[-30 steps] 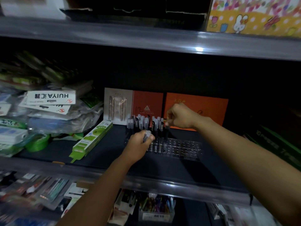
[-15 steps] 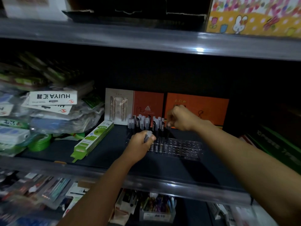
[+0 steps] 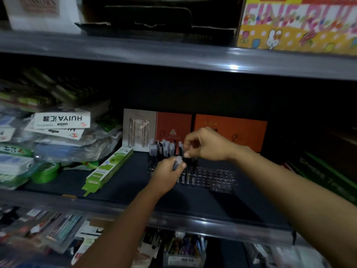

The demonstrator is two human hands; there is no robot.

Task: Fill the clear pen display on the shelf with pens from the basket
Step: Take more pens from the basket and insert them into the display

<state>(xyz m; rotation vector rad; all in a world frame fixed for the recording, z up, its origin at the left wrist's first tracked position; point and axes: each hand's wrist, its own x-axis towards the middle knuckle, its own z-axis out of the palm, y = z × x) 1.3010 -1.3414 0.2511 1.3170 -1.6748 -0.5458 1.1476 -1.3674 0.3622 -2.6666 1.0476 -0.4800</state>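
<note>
Shelf (image 3: pixel 123 182) carries the clear display (image 3: pixel 216 176), its left end filled with pens (image 3: pixel 164 147). Right hand (image 3: pixel 208 145), fingers curled, pinches a pen top above the display. Left hand (image 3: pixel 167 174) grips a pen bundle (image 3: pixel 177 161) just below it.

dim, shadowed recess | glare spot on upper shelf edge (image 3: pixel 233 67) | left side blurred
</note>
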